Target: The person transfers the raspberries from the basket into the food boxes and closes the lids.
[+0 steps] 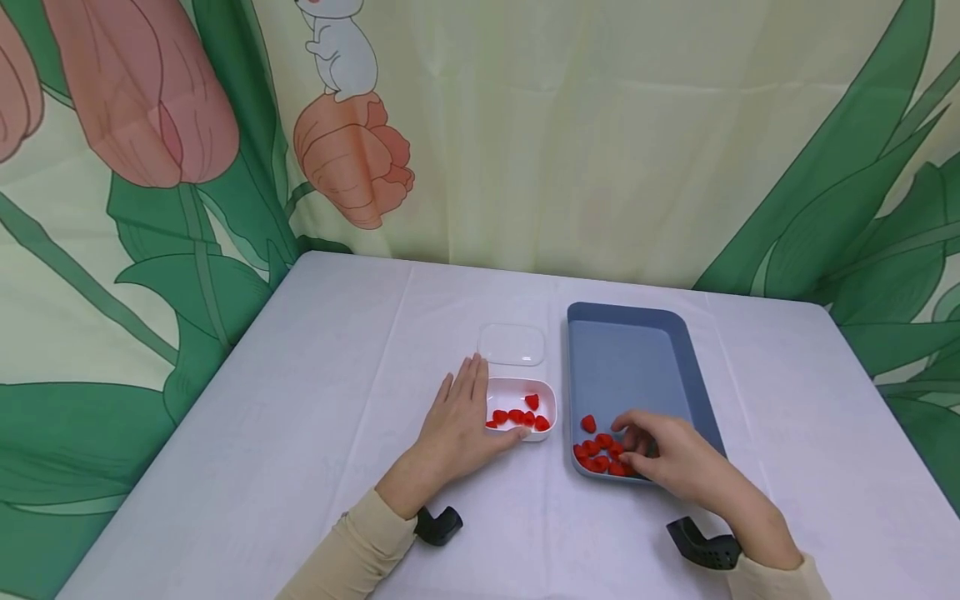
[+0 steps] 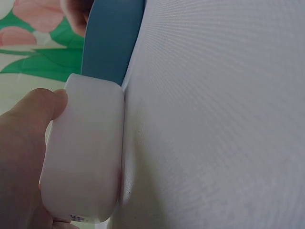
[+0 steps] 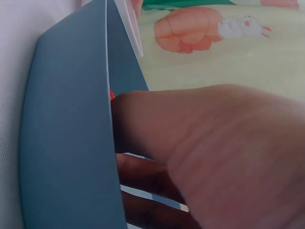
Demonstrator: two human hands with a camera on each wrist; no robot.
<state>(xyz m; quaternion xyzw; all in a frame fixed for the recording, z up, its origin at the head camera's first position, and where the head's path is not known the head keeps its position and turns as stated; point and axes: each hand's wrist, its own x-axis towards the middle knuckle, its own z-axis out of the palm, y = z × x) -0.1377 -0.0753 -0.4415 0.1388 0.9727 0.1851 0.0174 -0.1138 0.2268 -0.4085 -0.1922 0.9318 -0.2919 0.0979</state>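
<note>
Red berries lay in tray and box; the right hand, thumb and forefinger apart, risked scattering neighbours, while uneven pressure from the straight-fingered left hand could tip the box.

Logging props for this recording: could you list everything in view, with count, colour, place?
Table: 1, white-covered, foreground
Backdrop: 1, pale, printed, behind table
Tray: 1, blue-grey, on table
Box: 1, white, left of tray
Lid: 1, clear, beyond box
Berry-like pieces: count unclear, red, in box and tray
Wrist devices: 2, black, one per wrist
Sleeves: 2, beige, on forearms
Left hand: 1, bare, touching box
Right hand: 1, bare, partly inside tray
</note>
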